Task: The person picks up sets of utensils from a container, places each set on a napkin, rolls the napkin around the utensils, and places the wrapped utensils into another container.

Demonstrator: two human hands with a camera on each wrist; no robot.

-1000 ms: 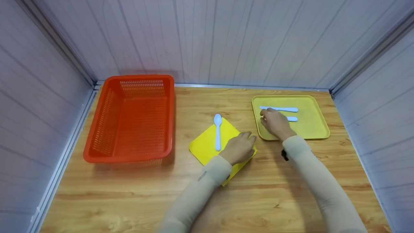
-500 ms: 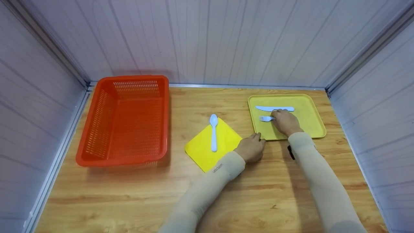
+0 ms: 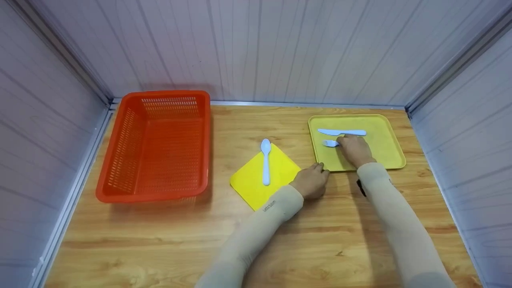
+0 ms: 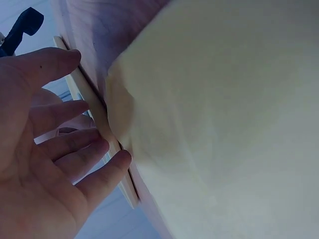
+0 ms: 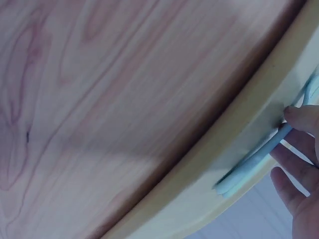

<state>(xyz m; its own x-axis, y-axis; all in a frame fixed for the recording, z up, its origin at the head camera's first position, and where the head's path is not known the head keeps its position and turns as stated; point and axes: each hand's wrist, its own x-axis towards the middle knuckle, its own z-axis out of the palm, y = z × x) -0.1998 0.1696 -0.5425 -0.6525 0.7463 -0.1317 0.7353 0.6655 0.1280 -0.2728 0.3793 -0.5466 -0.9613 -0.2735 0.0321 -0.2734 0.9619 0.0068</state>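
Note:
My right hand (image 3: 355, 151) is over the yellow tray (image 3: 386, 150), pinching the handle of a light blue fork (image 3: 330, 143); its tines point left. In the right wrist view, thumb and forefinger close on the fork handle (image 5: 251, 163), and the other fingers are spread. A matching table knife (image 3: 342, 132) lies just behind the fork on the tray. My left hand (image 3: 311, 182) is at the tray's front left corner, loosely bent fingers (image 4: 75, 159) against its rim (image 4: 92, 99). Beside that hand a light blue spoon (image 3: 266, 168) lies across a yellow napkin (image 3: 246, 180), its bowl past the edge.
An orange-red plastic basket (image 3: 205, 160) with slotted sides stands at the left of the wooden table (image 3: 172, 248). Panelled walls (image 3: 256, 52) enclose the table at the back and both sides. My left sleeve (image 3: 276, 208) covers the napkin's front corner.
My left hand has shifted right from over the napkin to the tray's corner. The right hand has slid right along the fork, uncovering its tines. Over the last half second both hands barely move.

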